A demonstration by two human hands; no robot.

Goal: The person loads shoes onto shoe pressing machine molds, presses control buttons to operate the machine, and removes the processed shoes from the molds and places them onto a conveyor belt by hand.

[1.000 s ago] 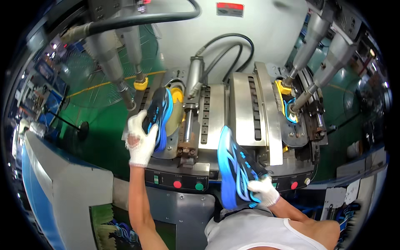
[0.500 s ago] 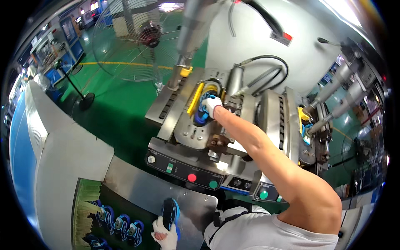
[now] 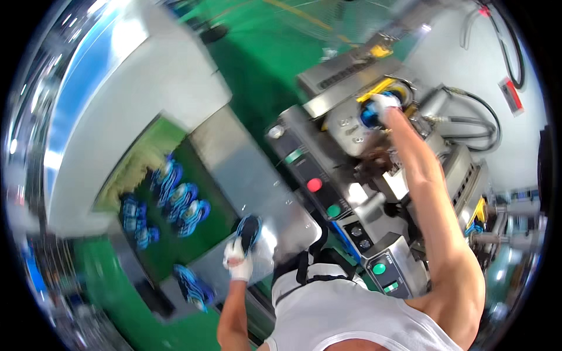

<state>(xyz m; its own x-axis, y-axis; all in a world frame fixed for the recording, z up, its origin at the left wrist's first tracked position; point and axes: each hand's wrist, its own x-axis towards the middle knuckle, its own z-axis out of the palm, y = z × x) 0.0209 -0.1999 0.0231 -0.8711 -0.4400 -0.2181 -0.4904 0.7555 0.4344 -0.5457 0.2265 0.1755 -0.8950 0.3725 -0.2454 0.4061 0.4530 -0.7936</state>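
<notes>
My left hand (image 3: 237,260), in a white glove, is closed on the heel end of a dark shoe with bright blue edges (image 3: 250,229). That shoe lies over the steel ledge at the front. Farther off to the right, my bare right arm reaches to the press machine (image 3: 345,131). There my gloved right hand (image 3: 387,106) rests on a blue shoe (image 3: 370,114) seated beside a yellow bar. Motion smears the right fingers, so their grip on it cannot be made out.
Several blue-and-black shoes (image 3: 186,207) lie on a dark green conveyor belt (image 3: 158,257) under a white housing (image 3: 175,64). Another shoe (image 3: 193,286) sits at the ledge's near-left end. A control panel with buttons (image 3: 304,169) fronts the machine. Hoses (image 3: 474,120) curve behind it.
The view has swung left, so the conveyor shows more fully and the machine sits farther right. My left hand still holds its shoe over the ledge; my right hand stays at the shoe in the machine.
</notes>
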